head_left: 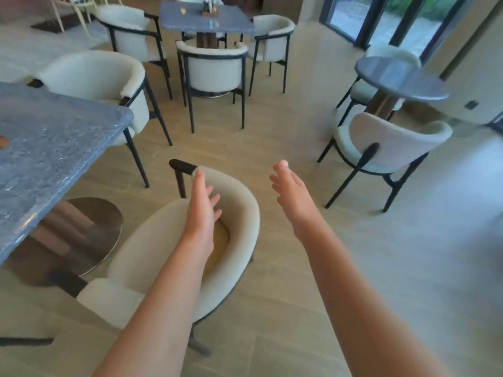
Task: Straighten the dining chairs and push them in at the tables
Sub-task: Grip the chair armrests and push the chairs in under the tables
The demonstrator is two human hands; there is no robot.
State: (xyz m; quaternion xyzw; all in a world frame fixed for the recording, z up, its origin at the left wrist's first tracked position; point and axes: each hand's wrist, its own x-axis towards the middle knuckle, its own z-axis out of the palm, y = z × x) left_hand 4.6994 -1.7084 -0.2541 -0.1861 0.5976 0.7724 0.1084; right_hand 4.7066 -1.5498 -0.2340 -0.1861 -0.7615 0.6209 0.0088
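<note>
Hovering over the chair (239, 210), left hand (202, 210) and right hand (292, 194) spread, gripping nothing.

I see my left hand (202, 205) stretched out with relaxed fingers over the curved back of the cream chair (239, 213) just below me, which stands angled beside the grey stone table (54, 137) on my left. My right hand (292, 194) hangs open above the tiled floor (272, 148), holding nothing. Ahead, a second chair (386, 151) sits out from the round table (400, 80).
</note>
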